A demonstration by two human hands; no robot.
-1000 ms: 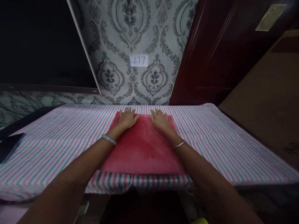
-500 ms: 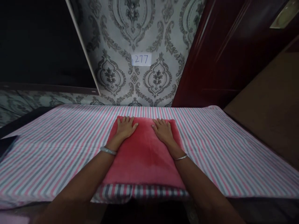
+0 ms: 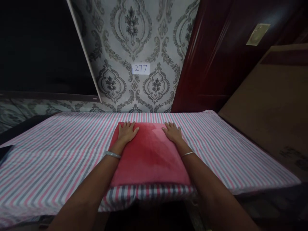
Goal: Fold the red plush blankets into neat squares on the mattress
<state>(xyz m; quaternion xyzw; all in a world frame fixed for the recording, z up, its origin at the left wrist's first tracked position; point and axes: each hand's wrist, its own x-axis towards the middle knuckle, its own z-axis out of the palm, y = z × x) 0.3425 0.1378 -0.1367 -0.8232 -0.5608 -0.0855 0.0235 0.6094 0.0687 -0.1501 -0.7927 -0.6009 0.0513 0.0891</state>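
A red, plush-looking square of cloth (image 3: 149, 157) lies flat on a striped tablecloth (image 3: 72, 150), close to its front edge. It could be a folded towel or a cushion cover; I cannot tell which. My left hand (image 3: 127, 132) rests palm down on its far left corner, fingers spread. At the far right corner, my right hand (image 3: 173, 131) lies flat on it too, fingers apart. Neither hand grips anything. A paler patch of nap shows beside the right hand. Each wrist wears a bracelet.
A dark screen (image 3: 45, 48) hangs at the left. Patterned wallpaper behind carries a paper label (image 3: 141, 68) reading 277. To the right are a dark red door (image 3: 211, 57) and a large cardboard box (image 3: 267, 102) beside the table.
My right hand has slid right across the red cloth to its far right corner, leaving a lighter streak. My left hand stays at the left corner. The camera view has shifted slightly.
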